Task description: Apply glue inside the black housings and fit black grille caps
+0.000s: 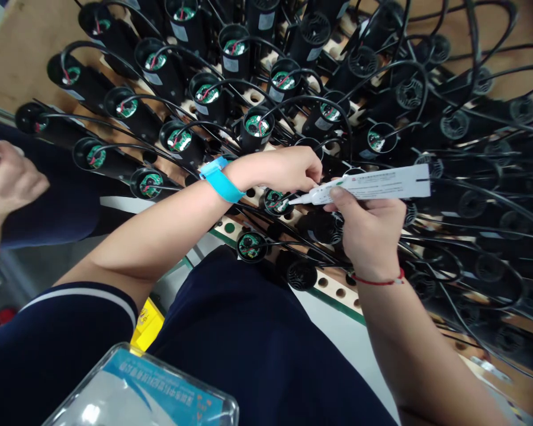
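My right hand (371, 231) is wrapped round a white tube (386, 183) with printed text. Its narrow nozzle points left into the open end of a black cylinder, at a green circuit board (276, 202). Just above that cylinder is my left hand (293, 168), its fingers bent down and pressed together near the nozzle and a thin cable; whatever they pinch is too small to make out. A blue band circles my left wrist, a red cord my right. Below, another black cylinder (251, 245) shows a green board with a cable beside it.
Rows of black cylinders with looping black cables stand in a wooden rack (337, 290) with round holes. Another person's hand (11, 174) is at the far left. A clear-lidded case (160, 390) and a yellow object (147, 325) are at the bottom left.
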Available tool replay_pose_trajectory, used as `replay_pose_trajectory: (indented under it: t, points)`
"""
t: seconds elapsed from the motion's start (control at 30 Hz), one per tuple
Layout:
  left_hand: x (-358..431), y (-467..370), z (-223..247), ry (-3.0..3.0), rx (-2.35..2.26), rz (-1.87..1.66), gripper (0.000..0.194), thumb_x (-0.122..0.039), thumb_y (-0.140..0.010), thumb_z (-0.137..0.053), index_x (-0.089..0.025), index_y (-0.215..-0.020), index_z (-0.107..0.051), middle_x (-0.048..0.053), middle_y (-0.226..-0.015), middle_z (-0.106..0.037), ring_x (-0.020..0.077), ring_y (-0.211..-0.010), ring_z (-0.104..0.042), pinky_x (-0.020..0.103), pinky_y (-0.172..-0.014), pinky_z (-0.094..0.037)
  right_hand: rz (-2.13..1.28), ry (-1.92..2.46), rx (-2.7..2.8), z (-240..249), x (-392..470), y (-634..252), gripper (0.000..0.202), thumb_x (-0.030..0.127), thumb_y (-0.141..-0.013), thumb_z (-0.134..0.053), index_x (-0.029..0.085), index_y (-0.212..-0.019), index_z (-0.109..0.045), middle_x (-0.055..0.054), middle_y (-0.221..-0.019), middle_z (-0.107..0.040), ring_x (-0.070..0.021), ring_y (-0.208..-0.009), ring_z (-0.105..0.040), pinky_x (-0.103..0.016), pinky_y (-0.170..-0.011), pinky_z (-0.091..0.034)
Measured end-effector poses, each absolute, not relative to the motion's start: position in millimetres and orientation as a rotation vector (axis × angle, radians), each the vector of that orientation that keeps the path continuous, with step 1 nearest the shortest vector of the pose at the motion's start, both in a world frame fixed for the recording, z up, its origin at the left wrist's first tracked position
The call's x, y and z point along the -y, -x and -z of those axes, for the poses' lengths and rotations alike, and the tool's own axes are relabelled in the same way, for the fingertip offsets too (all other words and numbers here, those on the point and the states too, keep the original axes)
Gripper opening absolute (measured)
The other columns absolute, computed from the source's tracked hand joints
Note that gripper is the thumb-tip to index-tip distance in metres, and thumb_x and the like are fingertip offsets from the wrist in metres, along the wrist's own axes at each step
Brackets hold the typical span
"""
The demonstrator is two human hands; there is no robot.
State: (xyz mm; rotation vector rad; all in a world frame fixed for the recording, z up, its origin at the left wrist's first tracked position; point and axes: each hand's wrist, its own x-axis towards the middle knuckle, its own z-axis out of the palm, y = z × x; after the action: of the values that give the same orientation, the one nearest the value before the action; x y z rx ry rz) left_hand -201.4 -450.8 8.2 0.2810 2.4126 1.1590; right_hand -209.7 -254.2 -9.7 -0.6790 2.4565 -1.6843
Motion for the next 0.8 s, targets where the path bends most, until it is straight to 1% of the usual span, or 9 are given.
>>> replay_pose_trajectory:
  t: [0.1,0.2,0.27,0.37,0.47,0.57,0.7,0.8]
  points:
    - [450,205,-2,-0.314,-2.450,-1.150,0.027,-0.032,-0.076,-0.056,-0.019,-0.093,-0.073,0.001,-0.079,-0.068,0.0127,-0.070,-0.055,0.025,-0.065,-0.036,1.733,0.617,-2.395,13,253,207,0.019,0.029,-0.081,-0.069,0.022,-0.063,-0.067,0.002,-0.068,-0.069,-0.0176,-0.071,-0.067,-0.035,-0.071,-0.056]
    - [449,208,4,-0.315,-2.460,-1.159,0.027,-0.034,-0.075,-0.057,-0.019,-0.090,-0.074,0.001,-0.078,-0.068,0.0123,-0.069,-0.055,0.025,-0.065,-0.036,1.758,0.601,-2.359,9,257,200,0.015,0.028,-0.081,-0.069,0.023,-0.067,-0.068,0.002,-0.070,-0.070,-0.0176,-0.072,-0.067,-0.034,-0.069,-0.056]
    - [448,208,6,-0.312,-2.462,-1.171,0.026,-0.033,-0.075,-0.057,-0.018,-0.088,-0.074,0.001,-0.075,-0.067,0.0115,-0.067,-0.055,0.025,-0.064,-0.035,1.709,0.636,-2.388,4,262,195,0.016,0.027,-0.081,-0.069,0.023,-0.065,-0.068,0.002,-0.071,-0.070,-0.0184,-0.074,-0.068,-0.035,-0.070,-0.056]
    - [449,207,8,-0.308,-2.460,-1.182,0.025,-0.032,-0.074,-0.057,-0.018,-0.087,-0.074,0.001,-0.074,-0.067,0.0112,-0.066,-0.054,0.025,-0.063,-0.035,1.565,0.819,-2.485,-3,270,188,0.017,0.025,-0.082,-0.068,0.023,-0.065,-0.068,0.001,-0.072,-0.071,-0.0193,-0.077,-0.068,-0.036,-0.074,-0.055]
    - [450,207,10,-0.324,-2.456,-1.203,0.026,-0.031,-0.074,-0.057,-0.018,-0.088,-0.074,0.001,-0.074,-0.067,0.0118,-0.066,-0.054,0.025,-0.064,-0.036,1.482,1.041,-2.529,-4,275,186,0.013,0.021,-0.083,-0.066,0.023,-0.071,-0.070,0.000,-0.080,-0.074,-0.0198,-0.081,-0.069,-0.036,-0.078,-0.055]
    - [452,206,10,-0.342,-2.442,-1.229,0.028,-0.030,-0.075,-0.056,-0.018,-0.091,-0.075,0.002,-0.075,-0.067,0.0129,-0.069,-0.054,0.026,-0.066,-0.037,1.438,1.148,-2.536,-3,276,186,0.010,0.018,-0.083,-0.065,0.024,-0.078,-0.072,0.000,-0.087,-0.075,-0.0202,-0.085,-0.070,-0.035,-0.079,-0.056]
    - [454,206,7,-0.332,-2.403,-1.252,0.027,-0.025,-0.074,-0.056,-0.017,-0.091,-0.075,0.003,-0.076,-0.067,0.0138,-0.072,-0.056,0.026,-0.068,-0.038,1.438,1.205,-2.540,-2,277,183,0.013,0.017,-0.082,-0.066,0.027,-0.089,-0.073,0.001,-0.089,-0.076,-0.0193,-0.083,-0.071,-0.033,-0.076,-0.057]
    - [455,207,6,-0.333,-2.369,-1.264,0.027,-0.024,-0.073,-0.056,-0.016,-0.089,-0.076,0.004,-0.072,-0.066,0.0149,-0.071,-0.056,0.027,-0.068,-0.038,1.398,1.230,-2.525,-1,279,180,0.016,0.019,-0.083,-0.065,0.028,-0.096,-0.072,0.001,-0.089,-0.076,-0.0197,-0.083,-0.071,-0.034,-0.075,-0.057]
